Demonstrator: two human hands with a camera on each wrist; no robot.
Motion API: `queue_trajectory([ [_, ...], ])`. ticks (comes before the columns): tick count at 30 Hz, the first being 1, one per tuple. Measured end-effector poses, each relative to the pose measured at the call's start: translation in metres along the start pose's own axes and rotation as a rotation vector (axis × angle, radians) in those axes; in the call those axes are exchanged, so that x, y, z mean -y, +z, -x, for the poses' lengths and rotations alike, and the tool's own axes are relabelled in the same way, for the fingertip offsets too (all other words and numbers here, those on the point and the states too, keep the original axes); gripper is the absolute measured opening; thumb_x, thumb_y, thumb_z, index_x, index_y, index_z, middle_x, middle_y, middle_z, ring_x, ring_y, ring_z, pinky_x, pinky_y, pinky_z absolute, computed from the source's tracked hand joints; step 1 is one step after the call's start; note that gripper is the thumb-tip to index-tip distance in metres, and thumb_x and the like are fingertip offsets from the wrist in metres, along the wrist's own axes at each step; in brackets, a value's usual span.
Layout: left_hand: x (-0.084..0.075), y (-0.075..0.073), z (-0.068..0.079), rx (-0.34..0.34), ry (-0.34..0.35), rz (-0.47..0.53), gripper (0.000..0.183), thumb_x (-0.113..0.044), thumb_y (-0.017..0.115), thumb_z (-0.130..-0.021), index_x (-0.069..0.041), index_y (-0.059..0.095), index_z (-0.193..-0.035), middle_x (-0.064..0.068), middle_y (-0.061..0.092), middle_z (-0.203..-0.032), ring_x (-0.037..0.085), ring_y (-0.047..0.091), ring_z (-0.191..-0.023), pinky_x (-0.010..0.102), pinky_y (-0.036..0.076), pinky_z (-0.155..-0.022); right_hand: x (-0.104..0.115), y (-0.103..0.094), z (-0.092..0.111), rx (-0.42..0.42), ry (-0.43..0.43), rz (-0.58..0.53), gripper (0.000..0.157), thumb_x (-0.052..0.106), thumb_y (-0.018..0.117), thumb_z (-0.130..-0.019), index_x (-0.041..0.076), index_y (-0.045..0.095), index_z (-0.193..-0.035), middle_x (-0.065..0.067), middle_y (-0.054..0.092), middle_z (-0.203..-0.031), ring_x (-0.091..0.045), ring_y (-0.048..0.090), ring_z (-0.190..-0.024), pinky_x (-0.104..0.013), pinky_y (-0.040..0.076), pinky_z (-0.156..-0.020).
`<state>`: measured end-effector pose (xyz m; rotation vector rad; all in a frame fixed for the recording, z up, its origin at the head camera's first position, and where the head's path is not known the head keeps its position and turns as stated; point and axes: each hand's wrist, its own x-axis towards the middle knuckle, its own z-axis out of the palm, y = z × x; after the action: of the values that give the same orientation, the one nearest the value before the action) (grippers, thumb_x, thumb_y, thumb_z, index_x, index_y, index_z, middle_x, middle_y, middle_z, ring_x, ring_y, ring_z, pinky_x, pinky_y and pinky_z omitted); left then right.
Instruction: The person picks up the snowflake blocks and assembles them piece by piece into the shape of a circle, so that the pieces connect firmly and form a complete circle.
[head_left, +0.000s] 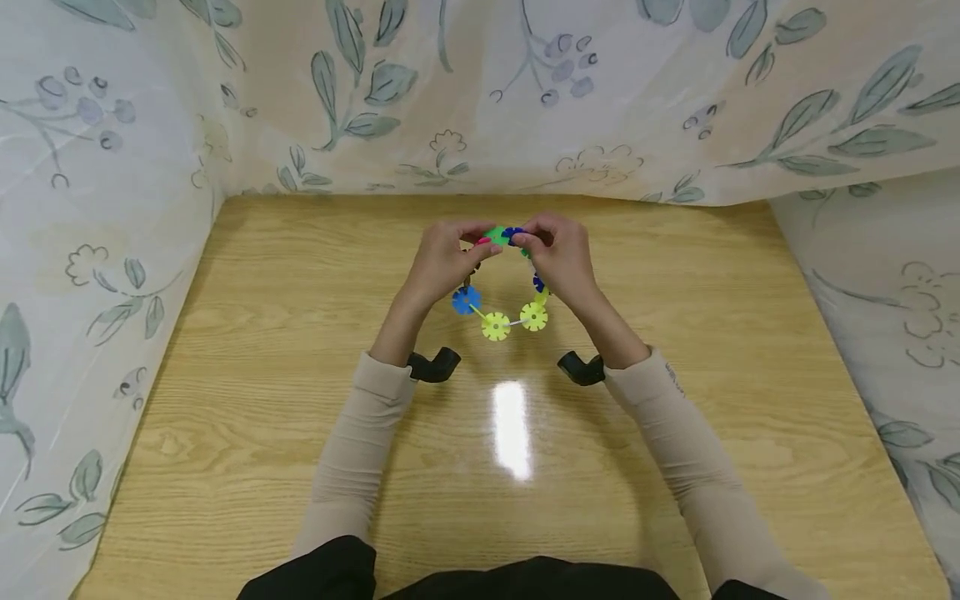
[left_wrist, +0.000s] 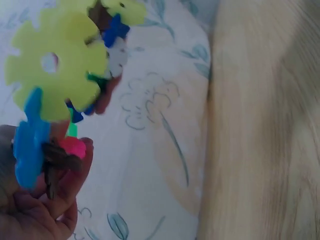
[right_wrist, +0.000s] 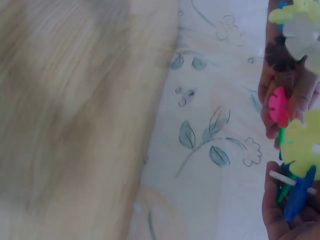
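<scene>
A ring of linked, notched plastic discs hangs between both hands in the head view, with a yellow disc (head_left: 496, 327) and a light blue disc (head_left: 467, 300) along its lower side. My left hand (head_left: 441, 260) pinches the ring's far left part, beside a pink disc (left_wrist: 74, 148) and a brown disc (left_wrist: 61, 161). With thumb and fingers, my right hand (head_left: 564, 257) pinches a dark blue disc (head_left: 513, 234), which meets a green disc (head_left: 497, 236) between the hands. Fingers partly hide the ring's upper sides. The right wrist view shows a blue disc (right_wrist: 299, 196) at that hand.
The ring is held above a wooden table (head_left: 262, 400). Floral cloth (head_left: 480, 108) hangs along the table's back edge and both sides. A black curved piece (head_left: 435, 365) sits at the left wrist, and a matching black piece (head_left: 581, 367) at the right wrist.
</scene>
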<state>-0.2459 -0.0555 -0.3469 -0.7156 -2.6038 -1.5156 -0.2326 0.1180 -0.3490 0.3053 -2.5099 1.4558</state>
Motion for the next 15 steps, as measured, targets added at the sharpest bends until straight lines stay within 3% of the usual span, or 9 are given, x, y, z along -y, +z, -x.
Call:
queue_trajectory([
  [6,0.002,0.003,0.001,0.021,-0.018,-0.053,0.033,-0.016,0.070,-0.081,0.001,0.066,-0.109,0.012,0.070,-0.100,0.020,0.066,-0.086,0.028,0.052,-0.071,-0.005,-0.004,0.005,0.098,-0.029,0.034,0.016,0.010,0.060,-0.087,-0.006,0.063,-0.085,-0.013,0.058,-0.083,-0.019,0.053,-0.065,-0.018,0.041,-0.058],
  [15,0.021,0.020,0.007,0.051,-0.106,-0.114,0.035,-0.020,0.068,-0.083,-0.003,0.065,-0.113,0.010,0.069,-0.105,0.018,0.064,-0.086,0.028,0.050,-0.072,-0.020,-0.002,0.004,0.254,-0.025,0.186,0.017,0.011,0.058,-0.090,-0.004,0.066,-0.092,-0.017,0.066,-0.094,-0.030,0.066,-0.088,-0.039,0.052,-0.074],
])
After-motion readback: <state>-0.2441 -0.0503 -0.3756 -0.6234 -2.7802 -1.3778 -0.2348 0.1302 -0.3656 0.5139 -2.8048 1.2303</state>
